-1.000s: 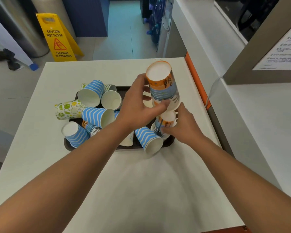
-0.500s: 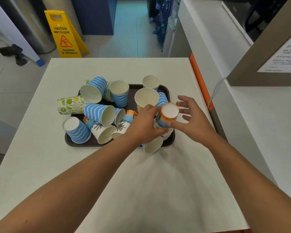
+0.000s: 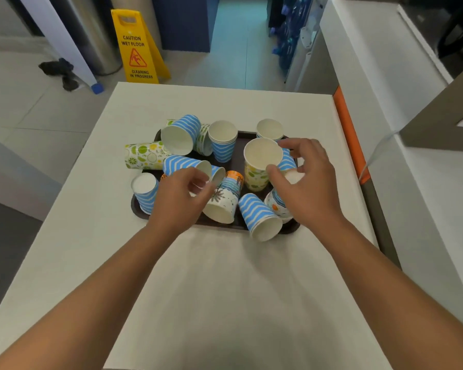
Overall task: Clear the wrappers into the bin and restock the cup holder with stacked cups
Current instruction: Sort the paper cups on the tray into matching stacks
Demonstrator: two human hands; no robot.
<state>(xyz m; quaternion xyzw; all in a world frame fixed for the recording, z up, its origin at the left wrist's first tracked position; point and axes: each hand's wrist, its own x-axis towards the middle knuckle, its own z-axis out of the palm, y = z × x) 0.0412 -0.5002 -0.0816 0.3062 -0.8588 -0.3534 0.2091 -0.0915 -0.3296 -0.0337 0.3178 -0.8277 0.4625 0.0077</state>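
Paper cups lay in a jumble on a dark tray (image 3: 138, 209) on the white worktop (image 3: 225, 289). Some cups stood up and some lay on their sides. Both hands were over the tray and neither one held a cup.

The left hand (image 3: 179, 201) hung over the near left part of the tray, with its fingers (image 3: 198, 182) loosely bent and holding nothing. Just past them lay a blue striped cup (image 3: 185, 164) on its side, with its long way running left to right and its mouth facing right. A flower cup (image 3: 223, 202) lay just to the right of that hand, with its mouth facing the person.

The right hand (image 3: 308, 188) was spread out with nothing in it, over a short stack of upside-down cups (image 3: 278, 204) near the right edge of the tray. That stack was right under the palm, so the right hand was much the nearer one to it. A tall lemon cup (image 3: 259, 166) stood upright just left of the thumb.

I think the next cup to be stacked would be one of those lying close to the left hand, and it would need turning to match the stack. No bin, wrappers or cup holder could be seen
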